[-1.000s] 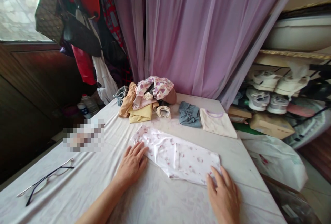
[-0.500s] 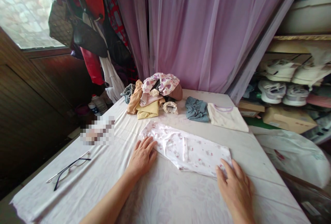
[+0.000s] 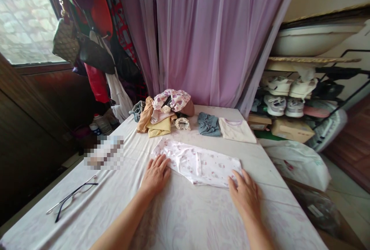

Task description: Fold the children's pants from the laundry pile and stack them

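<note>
A pair of white printed children's pants [image 3: 202, 163], folded lengthwise, lies across the cloth-covered table [image 3: 185, 219] in front of me. My left hand [image 3: 156, 173] rests flat at its left end, fingers apart on the near edge. At the other end, my right hand [image 3: 245, 188] touches the corner with spread fingers. Neither hand grips the fabric. Beyond the pants sit a folded blue-grey garment [image 3: 208, 124] and a folded cream shirt [image 3: 237, 129], side by side.
A heap of mixed clothes [image 3: 164, 111] stands at the table's back left. Eyeglasses [image 3: 71, 198] lie on the left, near a blurred-out item [image 3: 104, 153]. Purple curtains [image 3: 196, 38] hang behind. Shelves with shoes [image 3: 285, 105] and a white plastic bag [image 3: 297, 163] are to the right.
The camera view has turned to the right, so the scene appears shifted left and more of the shelving shows. Both hands stay on the pants, which look unchanged.
</note>
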Tool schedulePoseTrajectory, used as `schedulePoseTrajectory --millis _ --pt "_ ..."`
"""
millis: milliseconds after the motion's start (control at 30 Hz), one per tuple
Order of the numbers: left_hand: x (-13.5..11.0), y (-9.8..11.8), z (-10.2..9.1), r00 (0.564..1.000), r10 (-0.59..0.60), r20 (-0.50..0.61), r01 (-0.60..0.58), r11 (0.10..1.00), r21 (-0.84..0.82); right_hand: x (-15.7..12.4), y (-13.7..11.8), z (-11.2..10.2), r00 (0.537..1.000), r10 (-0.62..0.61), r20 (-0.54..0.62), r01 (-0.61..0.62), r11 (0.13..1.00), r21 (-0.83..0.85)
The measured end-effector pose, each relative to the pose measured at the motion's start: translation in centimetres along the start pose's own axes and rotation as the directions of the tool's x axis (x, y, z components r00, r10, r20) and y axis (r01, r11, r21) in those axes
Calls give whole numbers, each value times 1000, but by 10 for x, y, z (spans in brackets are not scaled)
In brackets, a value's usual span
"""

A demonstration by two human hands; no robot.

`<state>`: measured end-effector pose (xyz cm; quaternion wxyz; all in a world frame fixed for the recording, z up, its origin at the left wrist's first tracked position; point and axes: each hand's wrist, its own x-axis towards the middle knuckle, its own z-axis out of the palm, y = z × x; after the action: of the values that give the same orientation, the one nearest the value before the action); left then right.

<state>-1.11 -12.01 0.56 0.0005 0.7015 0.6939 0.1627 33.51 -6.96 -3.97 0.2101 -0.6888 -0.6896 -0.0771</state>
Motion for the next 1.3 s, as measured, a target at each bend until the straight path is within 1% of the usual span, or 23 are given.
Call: schedulePoseTrajectory --millis 200,267,333,400,467,600,700,800,967,1100,1300 --pt "-2 -6 5 1000 25 -6 -25 999 45 -6 -8 -10 996 10 -83 -6 999 49" --pt "-3 -7 6 999 32 -4 -31 998 48 -9 -7 -13 993 45 -107 -41 998 37" --pt "-4 -8 7 999 36 -4 -36 998 48 -11 -4 -14 987 104 -119 -105 994 -3" --pt "-4 -8 7 999 35 5 -36 998 54 -13 0 -15 982 149 -113 -155 987 -46" --pt "-4 -7 7 999 33 18 -34 998 60 -14 2 -16 982 162 -95 -169 983 -68" --pt "-7 -5 4 999 44 29 -46 997 67 -14 2 -18 979 183 -92 -187 982 -34" --pt "-10 -4 3 998 57 25 -59 996 70 -14 2 -20 970 216 -115 -217 976 0" --pt "-11 -4 4 998 63 7 -63 997 55 -13 1 -20 957 256 -140 -258 966 -2" --pt "-10 -6 8 998 60 -8 -60 997 41 -9 -3 -21 940 325 -101 -329 944 -24" --pt "-9 -6 10 998 54 -36 -53 998 25 -8 -8 -24 937 339 -83 -343 938 -42" --pt "-9 -8 10 996 78 -32 -78 997 5 -8 -10 -23 941 321 -106 -329 941 -81"
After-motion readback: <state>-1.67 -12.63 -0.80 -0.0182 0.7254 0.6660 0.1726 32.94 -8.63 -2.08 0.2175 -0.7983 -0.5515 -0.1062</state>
